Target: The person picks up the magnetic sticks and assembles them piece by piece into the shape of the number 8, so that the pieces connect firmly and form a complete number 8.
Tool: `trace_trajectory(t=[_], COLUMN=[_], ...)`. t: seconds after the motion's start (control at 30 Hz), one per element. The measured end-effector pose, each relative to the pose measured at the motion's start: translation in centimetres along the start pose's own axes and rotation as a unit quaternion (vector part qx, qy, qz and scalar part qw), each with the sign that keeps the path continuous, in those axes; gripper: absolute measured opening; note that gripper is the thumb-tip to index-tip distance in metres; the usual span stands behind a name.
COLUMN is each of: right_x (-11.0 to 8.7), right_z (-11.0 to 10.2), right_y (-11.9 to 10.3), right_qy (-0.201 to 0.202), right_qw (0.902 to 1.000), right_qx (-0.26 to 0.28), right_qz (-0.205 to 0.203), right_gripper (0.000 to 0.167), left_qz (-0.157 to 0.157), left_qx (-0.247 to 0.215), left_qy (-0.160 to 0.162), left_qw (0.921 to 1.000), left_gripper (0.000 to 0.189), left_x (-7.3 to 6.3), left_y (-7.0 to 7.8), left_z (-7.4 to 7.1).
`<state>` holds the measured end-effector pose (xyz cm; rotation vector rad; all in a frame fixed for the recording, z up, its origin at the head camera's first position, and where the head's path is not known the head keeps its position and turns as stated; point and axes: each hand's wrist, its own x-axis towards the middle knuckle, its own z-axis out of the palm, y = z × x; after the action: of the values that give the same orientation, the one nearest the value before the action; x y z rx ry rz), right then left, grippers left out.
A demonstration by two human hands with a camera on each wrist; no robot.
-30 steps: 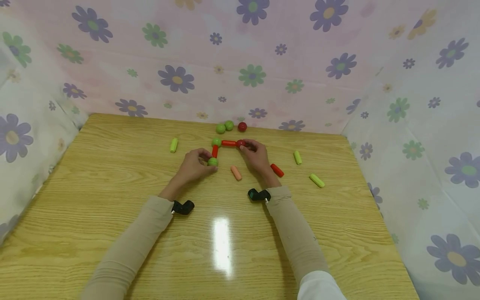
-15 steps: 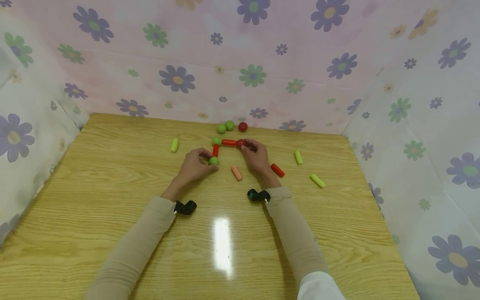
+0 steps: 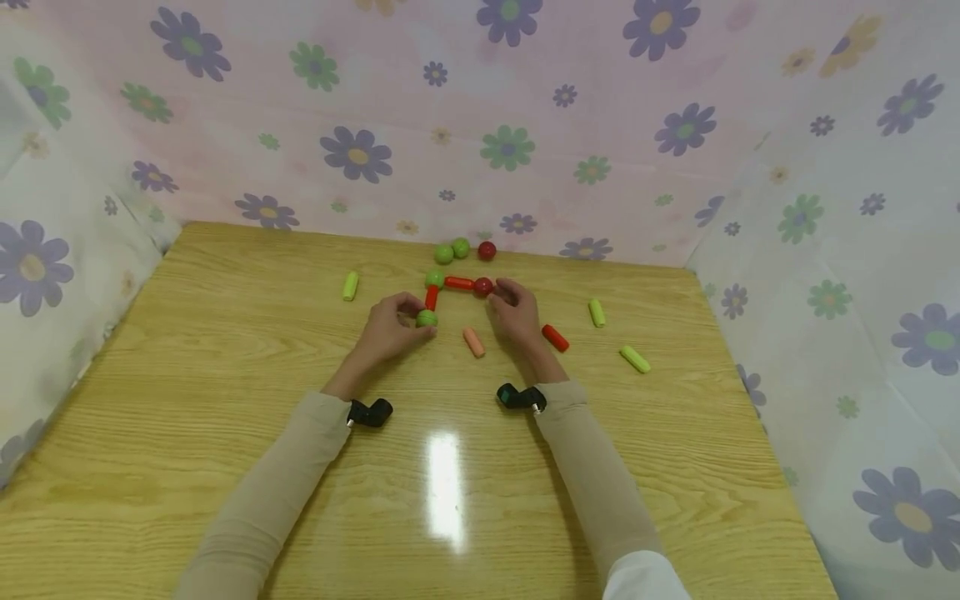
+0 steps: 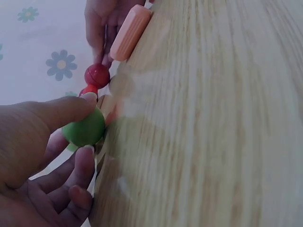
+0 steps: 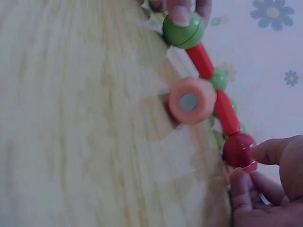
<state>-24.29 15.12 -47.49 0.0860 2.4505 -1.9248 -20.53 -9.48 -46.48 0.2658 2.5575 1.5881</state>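
My left hand point(image 3: 393, 323) pinches a grooved green ball point(image 4: 85, 126) between thumb and fingers. From that ball a short red rod point(image 3: 431, 297) runs back to a second green ball point(image 3: 435, 279). Another red rod point(image 3: 459, 283) leads right from there to a red ball point(image 3: 483, 287), so the joined pieces form a corner on the table. My right hand point(image 3: 516, 315) is just right of the red ball, its thumb and fingers parted around the ball's side. An orange rod point(image 3: 474, 342) lies between the hands, a round silvery disc showing in its end in the right wrist view.
Two loose green balls point(image 3: 444, 254) and a red ball point(image 3: 487, 251) lie by the floral back cloth. A yellow-green rod point(image 3: 350, 286) lies at left. Beyond my right wrist are a loose red rod point(image 3: 556, 337) and two yellow-green rods point(image 3: 635, 359).
My right hand's fingers have come off the red ball and drawn slightly right. My left hand keeps its pinch on the green ball, and the joined pieces hold their corner shape.
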Motion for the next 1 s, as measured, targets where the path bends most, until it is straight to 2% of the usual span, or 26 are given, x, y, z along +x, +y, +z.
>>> trace_trajectory(t=[0.13, 0.3, 0.4, 0.53, 0.63, 0.77, 1.0], right_x=[-0.8, -2.0, -2.7, -3.8, -4.8, -5.6, -5.9], right_z=[-0.5, -1.3, -1.9, -2.5, -2.7, -2.6, -2.2], right_y=[-0.6, -0.9, -0.8, -0.9, -1.1, -1.0, -0.7], right_qy=[-0.021, -0.074, -0.121, -0.187, -0.216, -0.226, -0.209], right_qw=[0.9993, 0.9940, 0.9860, 0.9703, 0.9594, 0.9534, 0.9535], right_qx=[-0.027, -0.079, -0.115, -0.154, -0.182, -0.198, -0.211], right_qz=[0.014, 0.017, 0.008, 0.004, -0.002, -0.032, -0.053], right_gripper=[0.039, 0.037, 0.037, 0.042, 0.045, 0.043, 0.039], left_qz=[0.003, 0.014, 0.018, 0.017, 0.010, 0.004, 0.033], left_qx=[-0.011, -0.012, -0.012, -0.017, -0.017, -0.013, -0.006], left_qy=[-0.016, -0.023, -0.021, -0.018, -0.017, -0.015, -0.012], left_qw=[0.9998, 0.9996, 0.9995, 0.9995, 0.9997, 0.9998, 0.9994], left_gripper=[0.037, 0.034, 0.034, 0.033, 0.032, 0.032, 0.031], left_x=[-0.1, -0.2, -0.2, -0.2, -0.2, -0.2, 0.0], left_y=[0.0, -0.1, -0.1, -0.2, -0.2, -0.2, -0.5], left_z=[-0.4, -0.5, -0.5, -0.2, -0.1, -0.1, -0.2])
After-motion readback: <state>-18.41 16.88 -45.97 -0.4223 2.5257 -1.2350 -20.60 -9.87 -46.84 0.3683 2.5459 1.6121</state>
